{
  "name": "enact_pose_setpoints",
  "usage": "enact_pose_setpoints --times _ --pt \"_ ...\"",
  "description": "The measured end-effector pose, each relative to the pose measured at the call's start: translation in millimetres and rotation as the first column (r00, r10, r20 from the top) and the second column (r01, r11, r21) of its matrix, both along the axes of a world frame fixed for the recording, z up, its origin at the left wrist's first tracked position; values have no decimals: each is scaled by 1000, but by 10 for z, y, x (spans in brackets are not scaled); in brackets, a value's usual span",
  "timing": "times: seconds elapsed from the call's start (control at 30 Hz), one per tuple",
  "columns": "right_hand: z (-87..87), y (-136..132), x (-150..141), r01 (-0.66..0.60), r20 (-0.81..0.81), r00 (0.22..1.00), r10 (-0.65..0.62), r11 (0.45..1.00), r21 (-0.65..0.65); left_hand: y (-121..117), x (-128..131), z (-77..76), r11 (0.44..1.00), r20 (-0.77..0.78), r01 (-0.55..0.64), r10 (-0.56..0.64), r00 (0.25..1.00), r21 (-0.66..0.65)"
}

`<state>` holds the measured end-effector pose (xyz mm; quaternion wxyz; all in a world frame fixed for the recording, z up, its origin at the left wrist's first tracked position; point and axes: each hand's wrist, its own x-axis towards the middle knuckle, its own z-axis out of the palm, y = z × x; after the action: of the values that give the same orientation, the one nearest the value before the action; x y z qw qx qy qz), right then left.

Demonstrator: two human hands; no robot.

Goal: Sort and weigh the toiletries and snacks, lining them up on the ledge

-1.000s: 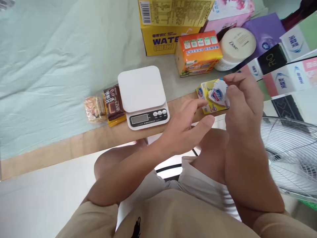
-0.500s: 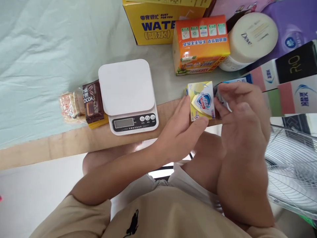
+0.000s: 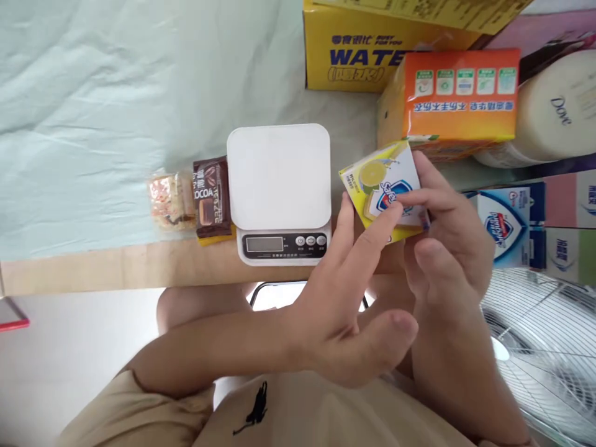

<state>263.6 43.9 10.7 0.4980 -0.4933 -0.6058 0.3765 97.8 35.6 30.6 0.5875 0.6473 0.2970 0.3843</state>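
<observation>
A yellow-and-white Safeguard soap box (image 3: 372,177) with a lemon picture is tilted between my hands, right of a white digital kitchen scale (image 3: 279,177). My left hand (image 3: 342,298) has its fingers spread; one fingertip lies on the box's front, another is at its left edge, and the thumb sticks out away from it. At the box's right side is my right hand (image 3: 449,239), its fingers curled against that edge, partly covering the logo. The scale's pan bears nothing. Touching the scale's left side is a brown cocoa snack packet (image 3: 212,198).
A clear-wrapped snack (image 3: 170,198) lies left of the cocoa packet. Behind stand a yellow carton (image 3: 344,56), an orange box (image 3: 465,105) and a Dove jar (image 3: 563,118). Blue Safeguard boxes (image 3: 498,223) are at right, above a wire-grille fan (image 3: 526,329).
The soap box has turned and shows a larger face. My left thumb has come off it, and my right hand has moved from beside it onto its right edge. The view has shifted.
</observation>
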Motion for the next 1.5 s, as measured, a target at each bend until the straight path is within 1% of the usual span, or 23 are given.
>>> enact_pose_setpoints --times 0.1,0.13,0.23,0.33,0.4,0.47,0.5,0.57,0.67,0.73,0.8,0.87,0.97,1.1,1.17,1.27,1.4,1.5 --pt "55 115 -110 -57 -160 985 69 995 79 -24 -146 112 997 -18 -61 61 998 -43" --pt "83 130 -167 -83 -154 983 95 993 87 -35 -212 138 995 -24 -93 92 995 -46" --pt "155 107 -359 -165 -52 984 170 982 95 -50 -424 184 980 -53 -188 185 981 -57" --pt "145 69 -533 -241 50 970 238 967 77 -16 -602 192 963 -71 -264 260 963 -58" --pt "110 69 -624 -257 107 962 253 966 33 28 -685 194 949 -107 -314 309 945 -34" --pt "92 73 -688 -251 145 958 248 968 3 77 -748 207 945 -179 -328 321 930 -10" --pt "96 71 -709 -236 154 960 233 972 2 101 -776 220 944 -223 -330 320 921 -8" --pt "125 58 -725 -175 164 971 172 984 9 148 -832 258 933 -250 -358 353 902 26" --pt "160 53 -705 -36 127 991 31 999 33 206 -920 315 886 -216 -458 462 860 73" --pt "139 85 -686 44 70 996 -49 997 70 232 -970 335 863 -185 -502 504 844 61" --pt "90 134 -677 109 31 993 -113 989 103 241 -999 333 860 -182 -510 506 843 24" --pt "41 169 -682 152 56 986 -159 983 104 236 -1006 313 872 -199 -490 480 855 -3" --pt "10 158 -712 161 173 969 -178 981 108 224 -988 270 894 -229 -448 434 871 -10" --pt "16 108 -785 82 383 912 -145 981 176 252 -965 244 907 -232 -419 413 881 24" --pt "6 106 -835 47 453 880 -144 975 219 278 -958 255 911 -226 -410 408 885 39" --pt "-24 122 -921 50 515 837 -186 963 267 299 -947 287 909 -222 -415 413 883 43" --pt "-48 143 -1021 102 562 787 -256 951 291 272 -959 320 912 -259 -407 407 876 57" --pt "-54 156 -1059 155 565 761 -319 935 318 239 -1036 353 904 -232 -415 428 874 101"
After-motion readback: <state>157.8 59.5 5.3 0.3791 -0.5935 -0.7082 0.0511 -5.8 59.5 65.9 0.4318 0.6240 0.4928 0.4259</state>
